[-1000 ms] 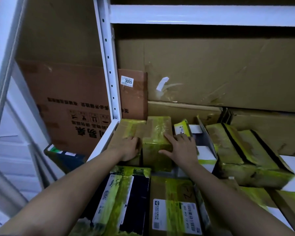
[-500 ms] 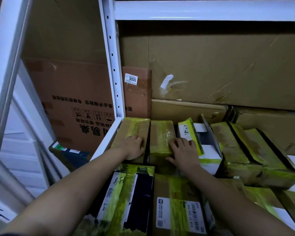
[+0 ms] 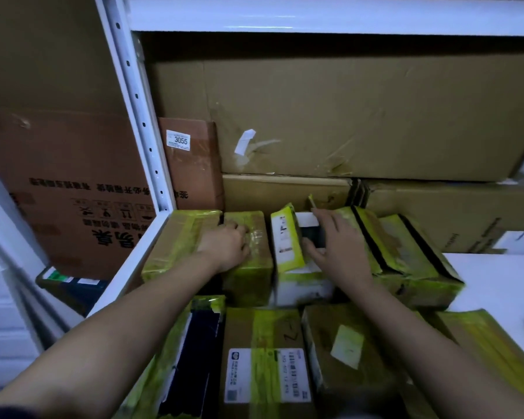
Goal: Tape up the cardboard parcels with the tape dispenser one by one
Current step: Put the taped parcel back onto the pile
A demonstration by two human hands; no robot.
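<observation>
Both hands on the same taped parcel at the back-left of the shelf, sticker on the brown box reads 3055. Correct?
Not quite. In the head view only the left hand rests on that taped parcel; the right hand is on the white box beside it. The sticker does read 3055.

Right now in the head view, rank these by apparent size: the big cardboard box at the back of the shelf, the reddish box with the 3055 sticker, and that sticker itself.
1. Big cardboard box, by far the largest.
2. Reddish box, a narrow upright face beside it; the shelf post hides its left side.
3. 3055 sticker, smallest, stuck on the reddish box.
</observation>
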